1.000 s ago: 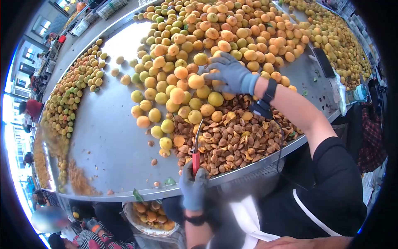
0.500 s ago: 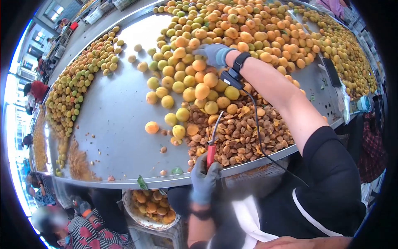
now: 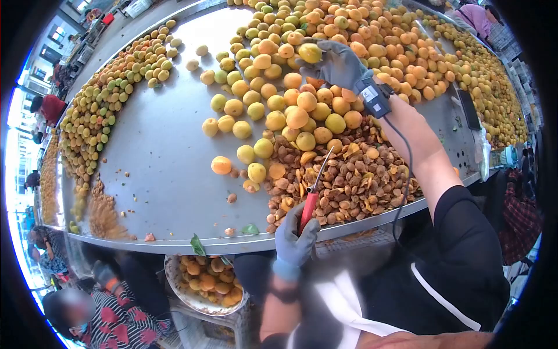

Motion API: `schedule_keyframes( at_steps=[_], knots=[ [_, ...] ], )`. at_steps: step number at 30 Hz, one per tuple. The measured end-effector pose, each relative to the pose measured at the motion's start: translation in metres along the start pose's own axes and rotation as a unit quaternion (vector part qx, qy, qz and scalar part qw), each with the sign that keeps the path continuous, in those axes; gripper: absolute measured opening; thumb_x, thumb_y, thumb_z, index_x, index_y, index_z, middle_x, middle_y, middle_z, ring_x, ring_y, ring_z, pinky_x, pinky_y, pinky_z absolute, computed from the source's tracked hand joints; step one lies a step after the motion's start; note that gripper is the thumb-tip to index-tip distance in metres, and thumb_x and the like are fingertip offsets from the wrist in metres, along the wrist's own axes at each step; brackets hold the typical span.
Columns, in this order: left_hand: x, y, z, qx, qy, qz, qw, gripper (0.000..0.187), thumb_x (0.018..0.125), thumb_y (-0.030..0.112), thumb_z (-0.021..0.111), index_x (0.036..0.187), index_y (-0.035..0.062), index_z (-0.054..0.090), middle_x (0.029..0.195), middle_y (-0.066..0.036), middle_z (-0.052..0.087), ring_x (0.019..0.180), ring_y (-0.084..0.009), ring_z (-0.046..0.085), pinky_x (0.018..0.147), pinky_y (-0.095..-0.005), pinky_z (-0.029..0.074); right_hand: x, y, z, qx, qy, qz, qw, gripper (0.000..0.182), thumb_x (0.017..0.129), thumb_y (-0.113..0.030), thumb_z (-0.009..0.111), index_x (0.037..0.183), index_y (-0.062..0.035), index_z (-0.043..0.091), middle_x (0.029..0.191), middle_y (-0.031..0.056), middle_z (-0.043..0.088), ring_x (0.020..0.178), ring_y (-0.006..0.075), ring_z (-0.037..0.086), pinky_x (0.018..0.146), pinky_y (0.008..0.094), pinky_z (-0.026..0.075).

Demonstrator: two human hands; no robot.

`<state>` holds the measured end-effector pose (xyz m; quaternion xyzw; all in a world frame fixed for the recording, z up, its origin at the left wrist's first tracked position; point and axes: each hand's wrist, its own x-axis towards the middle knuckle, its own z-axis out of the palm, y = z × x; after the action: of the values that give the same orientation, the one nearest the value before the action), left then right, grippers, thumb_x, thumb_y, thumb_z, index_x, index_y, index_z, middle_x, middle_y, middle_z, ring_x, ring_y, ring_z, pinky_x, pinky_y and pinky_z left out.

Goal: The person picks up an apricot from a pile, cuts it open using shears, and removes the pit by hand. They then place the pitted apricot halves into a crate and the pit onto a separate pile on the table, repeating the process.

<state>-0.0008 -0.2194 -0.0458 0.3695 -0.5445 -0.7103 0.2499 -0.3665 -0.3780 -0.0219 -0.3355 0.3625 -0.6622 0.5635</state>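
My left hand (image 3: 295,235), in a grey-blue glove, is wrapped round the red handle of a pointed tool (image 3: 309,210) at the table's front edge. The metal tip points up over a pile of brown pits (image 3: 349,186). Farther forward, my gloved right hand (image 3: 337,63) holds a yellow-green apricot (image 3: 310,53) at its fingertips, above the large apricot heap (image 3: 383,52). A small black device (image 3: 373,100) with a cable is strapped at my right wrist.
A metal table (image 3: 168,168) carries another apricot heap (image 3: 99,110) at left. Below its edge stands a white basin (image 3: 174,279) of apricots. A black phone-like object (image 3: 468,109) lies at right. A person in a patterned top (image 3: 125,317) sits lower left.
My right hand has turned and now has an apricot at its fingertips. My left hand and the tool have moved slightly right and up, with the tool more tilted.
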Motion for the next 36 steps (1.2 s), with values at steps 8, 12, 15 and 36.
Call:
schedule_keyframes(
  at_steps=[8, 12, 15, 36],
  knots=[
    [-0.001, 0.004, 0.005, -0.026, 0.021, -0.018, 0.999, 0.043, 0.086, 0.019, 0.065, 0.123, 0.0, 0.054, 0.087, -0.002, 0.058, 0.075, -0.0073, 0.051, 0.071, -0.0215, 0.044, 0.018, 0.031, 0.09, -0.795, -0.192, 0.051, 0.574, 0.029, 0.083, -0.018, 0.063, 0.112, -0.0154, 0.066, 0.11, 0.0072, 0.065, 0.098, 0.0239, 0.064, 0.082, 0.0337, 0.052],
    [0.002, 0.0, 0.002, 0.005, 0.001, 0.034, 0.999, 0.04, 0.088, 0.014, 0.062, 0.124, -0.001, 0.049, 0.088, -0.002, 0.057, 0.066, -0.0059, 0.052, 0.057, -0.0194, 0.044, 0.028, 0.067, 0.112, -0.896, -0.189, 0.033, 0.401, 0.029, 0.083, -0.015, 0.061, 0.111, -0.0157, 0.066, 0.112, 0.0087, 0.065, 0.102, 0.0259, 0.064, 0.079, 0.0386, 0.053],
    [0.002, 0.001, 0.001, -0.007, -0.008, 0.002, 1.0, 0.041, 0.088, 0.016, 0.063, 0.123, -0.0004, 0.05, 0.086, -0.001, 0.057, 0.066, -0.0055, 0.052, 0.057, -0.0196, 0.044, 0.039, 0.074, 0.114, -0.902, -0.165, 0.054, 0.395, 0.03, 0.082, -0.016, 0.062, 0.112, -0.0172, 0.065, 0.11, 0.0088, 0.065, 0.102, 0.0272, 0.063, 0.079, 0.0394, 0.054],
    [-0.009, 0.006, 0.01, -0.16, 0.024, 0.019, 0.987, 0.036, 0.094, 0.022, 0.056, 0.12, -0.0011, 0.048, 0.07, -0.005, 0.055, 0.048, -0.006, 0.044, 0.043, -0.0176, 0.035, -0.44, -0.073, -0.001, 0.128, 0.236, 0.027, 0.963, 0.053, 0.09, -0.039, 0.058, 0.127, -0.0031, 0.047, 0.101, 0.0117, 0.061, 0.077, 0.0234, 0.064, 0.054, 0.0271, 0.052]
  ],
)
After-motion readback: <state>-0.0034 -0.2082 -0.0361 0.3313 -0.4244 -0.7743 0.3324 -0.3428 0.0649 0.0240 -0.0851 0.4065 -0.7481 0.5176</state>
